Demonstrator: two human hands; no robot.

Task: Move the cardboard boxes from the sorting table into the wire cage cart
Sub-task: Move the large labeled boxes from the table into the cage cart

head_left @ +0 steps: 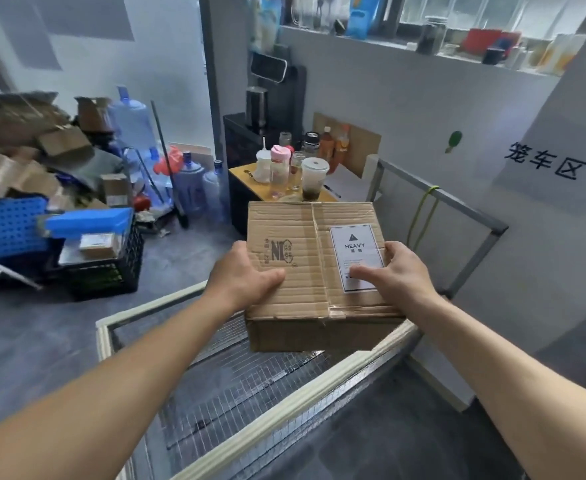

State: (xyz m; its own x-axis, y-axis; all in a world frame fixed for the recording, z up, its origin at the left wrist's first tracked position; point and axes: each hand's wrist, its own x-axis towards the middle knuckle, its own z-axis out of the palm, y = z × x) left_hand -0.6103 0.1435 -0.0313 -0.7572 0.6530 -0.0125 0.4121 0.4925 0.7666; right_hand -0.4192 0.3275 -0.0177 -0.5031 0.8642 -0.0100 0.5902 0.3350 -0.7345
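Note:
A brown cardboard box [302,244] with a white "HEAVY" label on top hangs above the open top of the wire cage cart [250,386]. My left hand [246,275] grips the box's left side, thumb on top and fingers hidden under the edge. My right hand [393,271] grips its right side, with the thumb across the label. The cart's pale padded top rail [284,407] runs below my forearms, and wire mesh shows inside it. The box's underside and the cart's floor under it are hidden.
A small yellow table [250,181] crowded with cups and bottles stands just beyond the box. Water jugs [191,188], a black crate [111,268] and a heap of cardboard [18,157] fill the left floor. A grey wall [492,140] bounds the cart's right side.

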